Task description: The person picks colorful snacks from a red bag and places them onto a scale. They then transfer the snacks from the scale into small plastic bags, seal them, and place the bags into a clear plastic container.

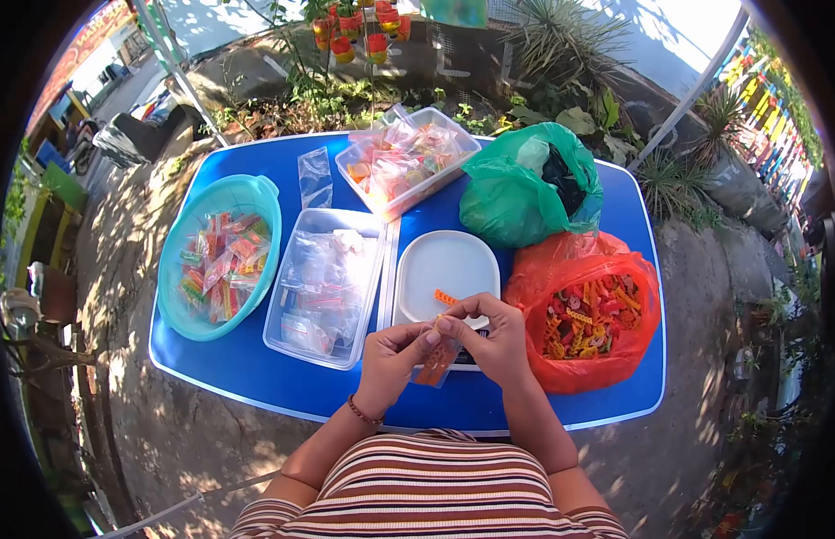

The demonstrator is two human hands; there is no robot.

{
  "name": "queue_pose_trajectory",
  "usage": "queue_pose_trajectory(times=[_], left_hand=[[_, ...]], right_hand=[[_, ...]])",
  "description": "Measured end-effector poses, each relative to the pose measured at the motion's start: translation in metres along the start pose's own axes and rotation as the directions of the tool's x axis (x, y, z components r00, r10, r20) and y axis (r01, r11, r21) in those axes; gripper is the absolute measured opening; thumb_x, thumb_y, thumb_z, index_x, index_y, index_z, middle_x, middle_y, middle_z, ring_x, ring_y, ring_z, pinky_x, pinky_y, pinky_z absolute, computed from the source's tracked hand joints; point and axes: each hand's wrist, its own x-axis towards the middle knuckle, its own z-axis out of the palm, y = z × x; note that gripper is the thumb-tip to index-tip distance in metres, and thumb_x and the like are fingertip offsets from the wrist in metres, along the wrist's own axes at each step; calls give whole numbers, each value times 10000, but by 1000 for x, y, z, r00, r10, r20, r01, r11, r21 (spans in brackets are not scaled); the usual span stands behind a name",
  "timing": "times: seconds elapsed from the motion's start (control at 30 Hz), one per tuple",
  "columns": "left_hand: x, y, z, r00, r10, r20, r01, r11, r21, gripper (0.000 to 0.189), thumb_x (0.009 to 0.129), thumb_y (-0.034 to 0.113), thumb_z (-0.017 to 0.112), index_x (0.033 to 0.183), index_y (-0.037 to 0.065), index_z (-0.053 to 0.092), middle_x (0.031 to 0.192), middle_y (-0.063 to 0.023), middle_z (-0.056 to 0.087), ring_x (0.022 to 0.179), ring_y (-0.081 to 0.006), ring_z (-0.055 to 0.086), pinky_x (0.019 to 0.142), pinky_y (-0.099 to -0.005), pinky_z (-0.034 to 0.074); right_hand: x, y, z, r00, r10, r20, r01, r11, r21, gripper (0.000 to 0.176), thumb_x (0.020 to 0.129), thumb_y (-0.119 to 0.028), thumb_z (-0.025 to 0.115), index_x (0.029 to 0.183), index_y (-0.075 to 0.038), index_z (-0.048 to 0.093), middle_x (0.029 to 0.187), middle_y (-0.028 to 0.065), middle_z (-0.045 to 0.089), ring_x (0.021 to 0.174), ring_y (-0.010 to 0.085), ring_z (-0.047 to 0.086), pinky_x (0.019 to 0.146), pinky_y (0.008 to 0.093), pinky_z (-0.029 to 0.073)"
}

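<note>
Near the front of the blue table, my left hand [392,359] and my right hand [494,334] meet at the top edge of a small clear plastic bag [435,363]. Both hands pinch the bag between thumb and fingers. Orange pieces show inside the bag, which hangs below my fingertips. Just behind my hands, an orange wavy piece [445,296] lies on the white square plate of a scale [447,260]. My right hand partly covers the plate's front edge and the dark panel below it.
On the blue table [346,391] stand a turquoise basket [169,289] of filled packets, a white tray [272,329] of clear bags and a tub [433,190] of packets. At right are a green bag [496,205] and a red bag [579,373] with colourful pieces.
</note>
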Motion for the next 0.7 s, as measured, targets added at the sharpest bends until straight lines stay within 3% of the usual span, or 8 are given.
queue_pose_trajectory(times=[0.13, 0.23, 0.33, 0.37, 0.43, 0.5, 0.63, 0.7], left_hand=[[2, -6, -2, 999, -4, -50, 3, 1000, -26, 295, 1013, 206, 689, 1159, -46, 734, 1044, -129, 765, 945, -135, 714, 840, -269, 582], [3, -8, 0, 998, 27, -60, -28, 999, -19, 304, 1046, 216, 635, 1177, -50, 706, 1062, -149, 756, 959, -176, 730, 842, -304, 605], [5, -8, 3, 995, -29, -96, 8, 975, -221, 309, 1058, 215, 610, 1226, -39, 661, 1094, -171, 746, 991, -208, 733, 872, -338, 610], [5, -8, 1, 993, -67, -95, 35, 952, -305, 315, 1067, 225, 588, 1240, -35, 638, 1111, -185, 737, 1013, -242, 736, 876, -369, 621], [6, -6, -3, 990, -116, -80, 72, 904, -421, 315, 1073, 231, 571, 1251, -26, 611, 1131, -200, 727, 1032, -281, 739, 880, -406, 634], [6, -4, -4, 988, -140, -58, 94, 866, -491, 302, 1067, 223, 581, 1246, -19, 605, 1135, -199, 723, 1024, -294, 741, 880, -420, 638], [5, -1, -3, 991, -103, -86, 74, 954, -291, 261, 1023, 171, 658, 1193, -24, 630, 1095, -175, 738, 1016, -265, 741, 852, -383, 632], [4, -6, -4, 994, -65, -85, 44, 974, -224, 258, 991, 135, 704, 1181, -28, 640, 1065, -160, 749, 990, -240, 745, 838, -358, 625]], right_hand=[[1, 0, 2, 986, -147, 81, 162, 959, -232, 166, 948, -156, 714, 895, -11, 774, 1072, 93, 704, 992, 191, 620, 871, 327, 460], [3, 6, -5, 979, -101, 178, 119, 989, -92, 196, 968, -173, 681, 937, -3, 772, 1125, 95, 679, 1070, 210, 586, 874, 315, 464], [15, 12, -3, 986, 142, -88, -145, 989, -22, 147, 926, -129, 700, 1000, -25, 773, 1157, 88, 655, 1027, 266, 558, 888, 375, 477], [15, 19, -3, 995, 34, -89, -57, 961, -271, 145, 910, -112, 705, 1005, -22, 768, 1145, 96, 657, 1006, 277, 568, 883, 384, 484], [15, 33, -1, 986, -168, -14, 111, 708, -697, 153, 879, -77, 713, 1013, -16, 757, 1123, 113, 661, 963, 298, 588, 873, 401, 498], [12, 37, 2, 978, -211, -7, 146, 702, -697, 152, 850, -47, 719, 996, -13, 749, 1056, 124, 670, 929, 314, 600, 862, 421, 505], [11, 31, 4, 985, -169, -25, 120, 788, -603, 68, 865, -7, 714, 931, -3, 731, 945, 126, 685, 862, 308, 642, 798, 396, 526], [11, 20, 1, 989, -114, -90, 72, 925, -373, 90, 887, 1, 708, 972, 0, 738, 951, 122, 693, 862, 287, 668, 764, 368, 534]])
